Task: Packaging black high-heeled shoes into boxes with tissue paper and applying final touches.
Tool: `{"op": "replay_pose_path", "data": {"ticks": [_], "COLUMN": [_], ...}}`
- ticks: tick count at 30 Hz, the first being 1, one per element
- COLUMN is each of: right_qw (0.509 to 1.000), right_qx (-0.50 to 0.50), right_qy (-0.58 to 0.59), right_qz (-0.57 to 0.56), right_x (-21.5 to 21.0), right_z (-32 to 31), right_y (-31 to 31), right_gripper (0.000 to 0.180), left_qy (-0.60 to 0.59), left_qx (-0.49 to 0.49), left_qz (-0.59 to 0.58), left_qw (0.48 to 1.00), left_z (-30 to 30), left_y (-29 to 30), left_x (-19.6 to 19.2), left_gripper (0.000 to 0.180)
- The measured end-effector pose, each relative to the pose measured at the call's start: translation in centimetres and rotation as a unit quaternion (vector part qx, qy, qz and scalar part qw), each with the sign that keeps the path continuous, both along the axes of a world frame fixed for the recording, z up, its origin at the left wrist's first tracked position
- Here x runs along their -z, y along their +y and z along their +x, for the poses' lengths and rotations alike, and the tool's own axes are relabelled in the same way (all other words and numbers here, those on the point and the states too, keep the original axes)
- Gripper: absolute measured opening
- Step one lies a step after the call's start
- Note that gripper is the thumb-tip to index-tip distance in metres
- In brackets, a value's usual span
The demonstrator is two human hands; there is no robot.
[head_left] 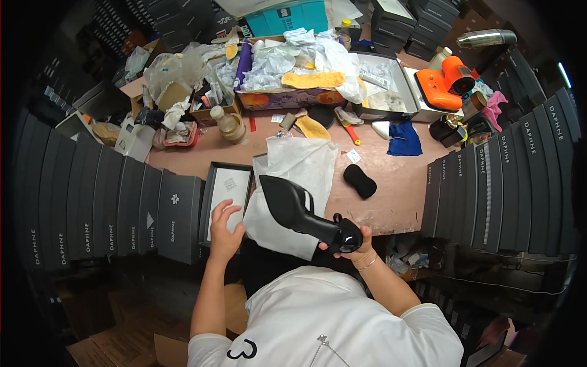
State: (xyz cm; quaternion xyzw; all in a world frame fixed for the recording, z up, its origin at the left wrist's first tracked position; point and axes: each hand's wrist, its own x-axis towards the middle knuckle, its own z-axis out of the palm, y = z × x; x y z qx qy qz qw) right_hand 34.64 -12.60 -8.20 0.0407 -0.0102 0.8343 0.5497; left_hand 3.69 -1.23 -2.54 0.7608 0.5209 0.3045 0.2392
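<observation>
A black high-heeled shoe is gripped at its heel end by my right hand, its dark sole turned up and its toe pointing to the far left. Beneath the shoe, a white sheet of tissue paper is spread over the table. My left hand is empty, fingers apart and curved, over the near end of a shallow dark box part with a white inside. To the right of the shoe lies a black, waisted pad, probably a sponge.
Stacks of dark shoe boxes flank both sides. Along the back stand a carton of crumpled paper, a glass jar and an orange device. A blue cloth and a red-handled tool lie in front.
</observation>
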Motion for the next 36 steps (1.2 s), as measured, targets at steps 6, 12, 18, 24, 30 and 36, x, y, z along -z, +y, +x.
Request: {"op": "replay_pose_path", "data": {"ticks": [6, 12, 18, 24, 30, 36], "right_qw": [0.988, 0.518, 0.602, 0.457, 0.478, 0.151], "right_qx": [-0.106, 0.123, -0.075, -0.009, 0.142, 0.223], "right_qy": [-0.108, -0.831, -0.784, -0.805, -0.852, -0.944], "right_qz": [-0.04, 0.159, 0.128, 0.379, 0.158, 0.192], "right_x": [-0.7, -5.0, 5.7, 9.4, -3.3, 4.1], "right_z": [-5.5, 0.0, -8.3, -9.3, 3.3, 13.7], "right_y": [5.1, 14.4, 14.1, 13.7, 20.0, 30.9], "right_gripper": [0.074, 0.045, 0.051, 0.056, 0.021, 0.023], "left_qy": [-0.588, -0.655, -0.605, -0.56, -0.569, -0.616], "left_qx": [0.01, -0.083, -0.026, 0.001, -0.014, 0.021], "left_qz": [-0.371, -0.358, -0.362, -0.432, -0.428, -0.435], "left_qw": [0.719, 0.66, 0.709, 0.707, 0.702, 0.656], "left_z": [7.3, 4.0, 5.2, 5.6, 9.0, 11.4], "left_y": [-4.9, 1.2, 2.7, 3.7, 2.9, 2.2], "left_x": [0.1, -1.7, -3.3, 1.1, 0.0, -0.5], "left_gripper": [0.053, 0.046, 0.047, 0.059, 0.07, 0.075]}}
